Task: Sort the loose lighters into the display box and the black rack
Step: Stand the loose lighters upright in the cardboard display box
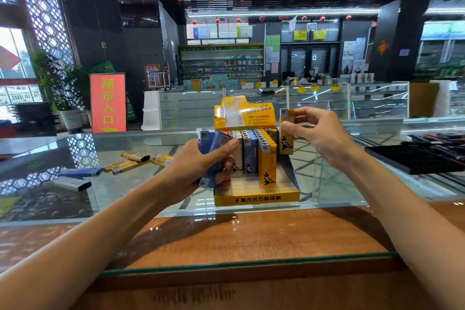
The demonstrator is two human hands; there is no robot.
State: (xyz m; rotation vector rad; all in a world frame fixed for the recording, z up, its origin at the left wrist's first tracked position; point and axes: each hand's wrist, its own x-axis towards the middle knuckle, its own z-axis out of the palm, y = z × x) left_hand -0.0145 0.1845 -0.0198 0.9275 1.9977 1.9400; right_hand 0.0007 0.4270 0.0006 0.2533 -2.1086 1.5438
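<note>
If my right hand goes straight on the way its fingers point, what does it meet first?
Probably the display box: the right hand pinches a yellow lighter just beside its right edge, fingers pointing left toward the standing rows. Depth is unclear, so it might pass behind.

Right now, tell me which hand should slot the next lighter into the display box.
Probably right. The right hand pinches one yellow lighter upright beside the display box; the left hand grips a bunch of blue lighters.
</note>
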